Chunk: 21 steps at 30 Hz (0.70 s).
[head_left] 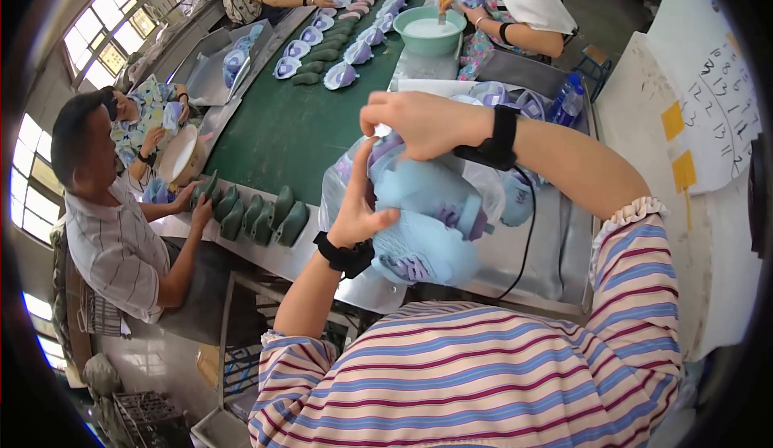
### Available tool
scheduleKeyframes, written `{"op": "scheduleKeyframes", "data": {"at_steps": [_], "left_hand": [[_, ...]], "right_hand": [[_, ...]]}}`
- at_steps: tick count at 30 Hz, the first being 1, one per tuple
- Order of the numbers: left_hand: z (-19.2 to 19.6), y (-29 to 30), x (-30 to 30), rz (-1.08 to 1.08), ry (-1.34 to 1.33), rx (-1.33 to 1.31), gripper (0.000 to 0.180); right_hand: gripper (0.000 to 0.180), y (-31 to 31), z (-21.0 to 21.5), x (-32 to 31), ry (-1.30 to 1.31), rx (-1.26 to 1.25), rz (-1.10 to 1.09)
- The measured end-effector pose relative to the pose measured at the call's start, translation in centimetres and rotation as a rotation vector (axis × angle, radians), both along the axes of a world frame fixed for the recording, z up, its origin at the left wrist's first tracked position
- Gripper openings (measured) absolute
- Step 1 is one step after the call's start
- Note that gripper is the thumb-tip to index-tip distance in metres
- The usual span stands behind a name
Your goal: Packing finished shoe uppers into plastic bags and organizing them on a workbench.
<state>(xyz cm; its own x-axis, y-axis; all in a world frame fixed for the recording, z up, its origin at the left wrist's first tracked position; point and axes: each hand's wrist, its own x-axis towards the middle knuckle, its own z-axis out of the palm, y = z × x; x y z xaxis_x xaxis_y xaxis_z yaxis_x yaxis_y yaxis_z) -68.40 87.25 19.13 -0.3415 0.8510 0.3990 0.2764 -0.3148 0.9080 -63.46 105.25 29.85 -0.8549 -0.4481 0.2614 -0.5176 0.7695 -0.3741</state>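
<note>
Pale blue shoe (423,222) held over the metal bench (555,239), long axis running toe-down toward the body. Left hand (358,206) grasps its side; right hand (419,122) pinches at its top.

There are two hands at work up close: the left hand (360,206) and the right hand (419,122). They hold one light blue shoe (427,222). Five dark green shoe forms (258,214) stand in a row. One green bowl (431,33) sits on the long table. One blue bottle (568,98) stands nearby. Three other people work there.
</note>
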Motion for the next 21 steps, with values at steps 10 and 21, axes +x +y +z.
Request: {"op": "scheduleKeyframes", "data": {"at_steps": [10,21], "left_hand": [[-10.8,1.0,-0.3,-0.017,-0.757,0.202,0.086],[-4.3,1.0,-6.6,0.384,-0.901,0.306,0.065]], "right_hand": [[0.062,0.8,0.1,5.5,0.028,0.011,-0.532],[0.063,-1.2,-6.3,0.7,0.01,-0.716,-0.344]]}}
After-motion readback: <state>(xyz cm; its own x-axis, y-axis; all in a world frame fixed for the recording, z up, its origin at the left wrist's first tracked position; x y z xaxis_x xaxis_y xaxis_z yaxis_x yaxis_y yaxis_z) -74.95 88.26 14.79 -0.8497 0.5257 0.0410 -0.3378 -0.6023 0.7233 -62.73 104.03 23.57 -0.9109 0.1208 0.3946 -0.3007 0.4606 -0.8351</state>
